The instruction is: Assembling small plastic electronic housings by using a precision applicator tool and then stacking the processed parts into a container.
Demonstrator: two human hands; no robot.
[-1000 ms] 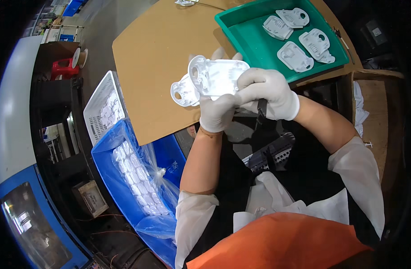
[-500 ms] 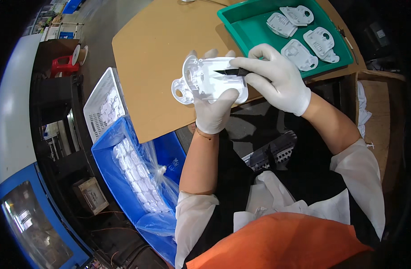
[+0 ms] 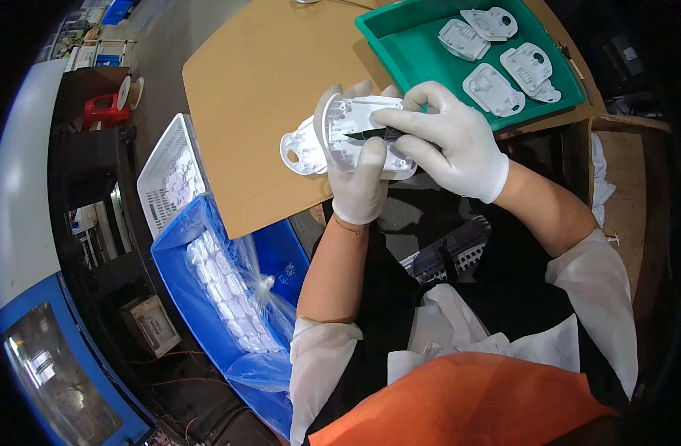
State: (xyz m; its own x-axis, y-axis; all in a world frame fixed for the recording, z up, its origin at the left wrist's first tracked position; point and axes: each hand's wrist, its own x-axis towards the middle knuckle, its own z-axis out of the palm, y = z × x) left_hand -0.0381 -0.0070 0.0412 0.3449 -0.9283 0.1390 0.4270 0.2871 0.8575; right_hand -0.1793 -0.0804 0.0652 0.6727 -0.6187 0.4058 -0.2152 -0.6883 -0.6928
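Note:
A white moulded plastic housing part lies in my gloved left hand above the table. The fingers wrap under and behind it, and the thumb presses on its near side. Ribs and small posts show on its inner face, and a tab with a hole points left. My gloved right hand pinches a black knife, its dark pointed blade directed left over the inside of the part. Whether the tip touches the plastic I cannot tell.
A brown tabletop lies beneath my hands. At the far right stands a green tray with several similar white parts. Left of the table are a white basket and a blue bin with bagged white pieces. A cardboard box stands right.
My left hand has turned the white part slightly, and its thumb has moved up beside the blade. My right hand has shifted a little left and down with the knife.

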